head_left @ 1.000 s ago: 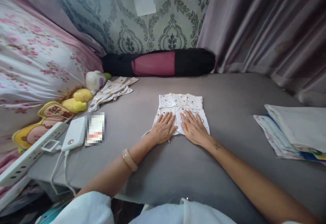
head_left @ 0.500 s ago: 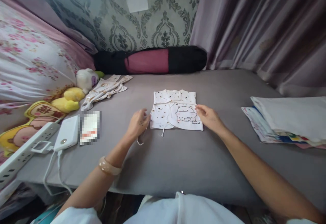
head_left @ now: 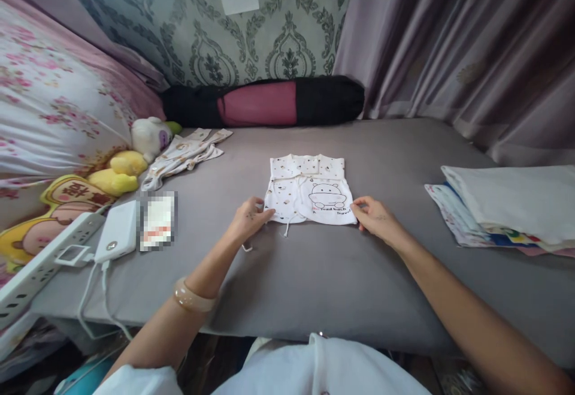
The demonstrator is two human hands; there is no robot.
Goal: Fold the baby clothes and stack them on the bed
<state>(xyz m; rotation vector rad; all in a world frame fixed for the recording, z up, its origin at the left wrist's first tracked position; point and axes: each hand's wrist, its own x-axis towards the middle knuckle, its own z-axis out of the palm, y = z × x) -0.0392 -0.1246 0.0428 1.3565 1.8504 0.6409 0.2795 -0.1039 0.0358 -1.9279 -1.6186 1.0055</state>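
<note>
A small white baby garment (head_left: pixel 309 189) with a cartoon animal print lies folded flat on the grey bed sheet (head_left: pixel 314 275). My left hand (head_left: pixel 249 218) pinches its lower left corner, fingers closed on the cloth. My right hand (head_left: pixel 375 218) grips the lower right corner the same way. Thin ties dangle from the garment's lower edge between my hands.
Another patterned baby garment (head_left: pixel 186 154) lies at the back left by plush toys (head_left: pixel 130 167). A white power bank (head_left: pixel 117 238) and power strip (head_left: pixel 40 266) sit at the left edge. Folded cloths (head_left: pixel 503 203) are stacked on the right. A black and red roll (head_left: pixel 265 102) lies along the wall.
My hands were pressed flat on the garment a second ago. They slid apart to its sides and now hold its two lower corners.
</note>
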